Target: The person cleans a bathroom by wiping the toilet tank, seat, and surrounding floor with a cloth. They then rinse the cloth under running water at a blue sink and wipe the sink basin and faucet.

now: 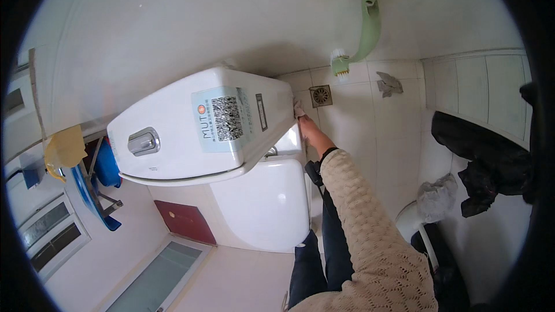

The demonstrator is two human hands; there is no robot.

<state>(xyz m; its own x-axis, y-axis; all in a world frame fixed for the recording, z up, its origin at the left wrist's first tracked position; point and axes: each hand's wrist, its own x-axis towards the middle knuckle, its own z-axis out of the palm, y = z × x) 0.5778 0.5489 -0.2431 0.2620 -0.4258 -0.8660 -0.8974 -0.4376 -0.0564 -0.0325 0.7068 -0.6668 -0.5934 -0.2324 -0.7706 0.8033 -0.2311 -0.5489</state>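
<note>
We stretch our right arm (pixel 361 219) nearly straight, the right hand (pixel 310 129) at the edge of the toilet tank (pixel 179 124), by a pale cloth (pixel 298 108) against it; whether the fingers clamp, we cannot tell.

Right grip (pixel 310 129) with pale wad (pixel 298 108) against toilet tank (pixel 179 130)

Floor drain (pixel 321 96) is lying just right of the fingers (pixel 303 120). Green brush (pixel 373 26) is hanging beyond them, rightward. Plastic bag (pixel 437 197) is sitting well right.
</note>
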